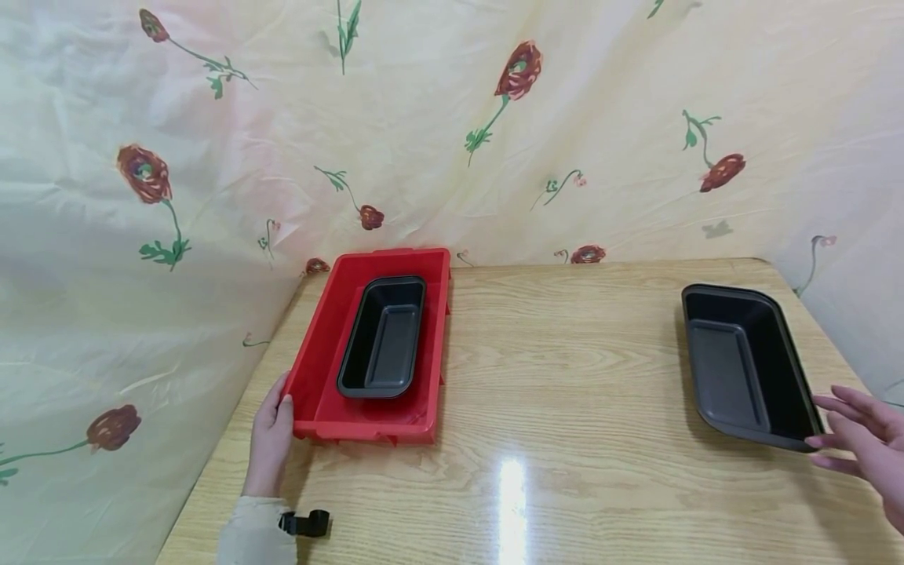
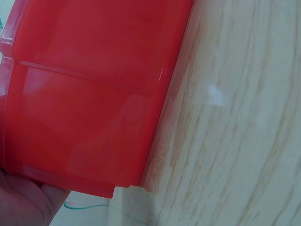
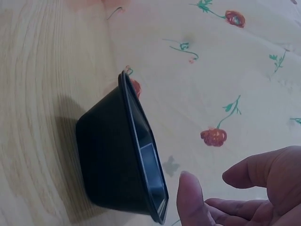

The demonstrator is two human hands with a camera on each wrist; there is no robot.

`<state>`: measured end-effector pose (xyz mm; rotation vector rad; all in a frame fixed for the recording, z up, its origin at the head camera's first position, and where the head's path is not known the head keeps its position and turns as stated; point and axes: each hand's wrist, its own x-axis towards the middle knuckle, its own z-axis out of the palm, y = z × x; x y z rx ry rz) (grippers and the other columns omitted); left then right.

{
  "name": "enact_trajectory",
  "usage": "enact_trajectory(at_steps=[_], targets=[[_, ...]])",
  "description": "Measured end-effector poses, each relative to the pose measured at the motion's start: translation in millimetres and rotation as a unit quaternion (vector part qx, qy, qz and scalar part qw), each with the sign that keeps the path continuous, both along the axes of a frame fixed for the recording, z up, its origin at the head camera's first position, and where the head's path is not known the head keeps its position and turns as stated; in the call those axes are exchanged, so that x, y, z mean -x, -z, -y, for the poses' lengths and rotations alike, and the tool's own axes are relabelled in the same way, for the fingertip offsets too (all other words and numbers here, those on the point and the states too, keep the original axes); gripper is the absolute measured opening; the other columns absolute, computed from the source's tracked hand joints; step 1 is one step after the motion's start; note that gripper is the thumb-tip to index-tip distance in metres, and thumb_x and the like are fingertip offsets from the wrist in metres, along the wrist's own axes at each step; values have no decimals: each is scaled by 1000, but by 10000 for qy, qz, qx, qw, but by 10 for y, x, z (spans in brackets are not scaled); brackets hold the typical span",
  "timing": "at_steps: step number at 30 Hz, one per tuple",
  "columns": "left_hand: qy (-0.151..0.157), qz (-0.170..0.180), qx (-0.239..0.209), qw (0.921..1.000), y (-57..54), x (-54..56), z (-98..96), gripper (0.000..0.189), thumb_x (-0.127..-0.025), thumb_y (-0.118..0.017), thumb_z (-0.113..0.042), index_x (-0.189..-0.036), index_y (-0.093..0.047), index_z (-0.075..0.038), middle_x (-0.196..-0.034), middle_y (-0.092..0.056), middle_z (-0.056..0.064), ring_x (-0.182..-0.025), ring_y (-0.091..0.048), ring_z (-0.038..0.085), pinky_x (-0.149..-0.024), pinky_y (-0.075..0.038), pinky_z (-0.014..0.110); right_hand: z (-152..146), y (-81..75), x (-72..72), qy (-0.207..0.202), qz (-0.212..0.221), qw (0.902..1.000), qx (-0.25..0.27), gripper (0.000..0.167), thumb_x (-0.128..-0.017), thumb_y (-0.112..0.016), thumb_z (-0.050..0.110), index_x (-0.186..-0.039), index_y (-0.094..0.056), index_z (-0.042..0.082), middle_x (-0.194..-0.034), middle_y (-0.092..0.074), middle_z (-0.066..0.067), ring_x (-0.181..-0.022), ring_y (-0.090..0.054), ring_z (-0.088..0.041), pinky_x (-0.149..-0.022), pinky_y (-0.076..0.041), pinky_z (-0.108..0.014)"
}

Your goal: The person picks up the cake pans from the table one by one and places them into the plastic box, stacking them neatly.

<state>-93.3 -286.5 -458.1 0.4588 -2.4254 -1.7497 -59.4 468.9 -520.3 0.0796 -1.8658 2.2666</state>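
A red plastic tray lies on the left of the table, with a black loaf pan inside it. At the tray's near left corner, my left hand grips the rim; in the left wrist view part of that hand shows against the red wall. A second black loaf pan sits at the table's right side. Close to its near right corner is my right hand, fingers spread and nothing held. The right wrist view shows a gap between the fingers and this pan's rim.
The wooden table lies between tray and right pan. Flowered cloth hangs along its back and both sides. A black wrist camera is strapped to my left sleeve. A bright reflection shows on the wood near the front.
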Motion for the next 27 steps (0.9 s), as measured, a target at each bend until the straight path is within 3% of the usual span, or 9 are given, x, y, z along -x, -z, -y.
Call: enact_trajectory(at_steps=[9,13,16,22,25,27], targets=[[-42,-116,155,9998,4,-12,-11,49,-107,-31,-21,-155,-28,-13,-154,-32,13,-132,-37,31,-108,-36,49,-73,49,-44,220,74,9997,61,41,-100,-40,-7,-124,-57,23,-106,-69,19,-59,-68,-14,-41,-52,-32],[4,-74,143,9999,13,-12,-4,49,-107,-31,-22,-155,-27,-15,-155,-31,11,-133,-36,29,-110,-34,48,-93,63,-70,399,276,9987,-182,37,-101,-44,-3,-122,-55,25,-105,-68,22,-57,-67,-13,-39,-51,-31],[26,-86,124,9999,10,-17,-4,49,-107,-31,-22,-155,-27,-14,-155,-31,11,-134,-35,29,-111,-32,48,-57,25,-93,530,454,9969,-374,33,-101,-46,2,-119,-54,29,-103,-67,25,-56,-67,-11,-38,-51,-29],[41,-73,126,9999,4,-22,-6,49,-107,-31,-22,-155,-27,-14,-155,-32,10,-133,-37,29,-110,-34,49,96,-117,-128,551,705,9956,-287,36,-101,-44,0,-114,-54,32,-100,-65,27,-57,-66,-7,-40,-51,-24],[54,-67,177,9998,3,-20,-6,49,-107,-31,-22,-155,-27,-15,-155,-32,10,-132,-37,28,-109,-36,46,69,-63,-117,596,798,9946,-301,34,-101,-46,1,-112,-54,33,-98,-65,28,-56,-65,-6,-39,-50,-24],[49,-38,208,9998,4,-21,-5,49,-107,-31,-23,-155,-27,-16,-154,-32,9,-132,-38,28,-106,-40,37,12,25,-107,632,888,9933,-385,31,-101,-48,5,-111,-54,33,-97,-64,29,-56,-65,-7,-39,-50,-25]])
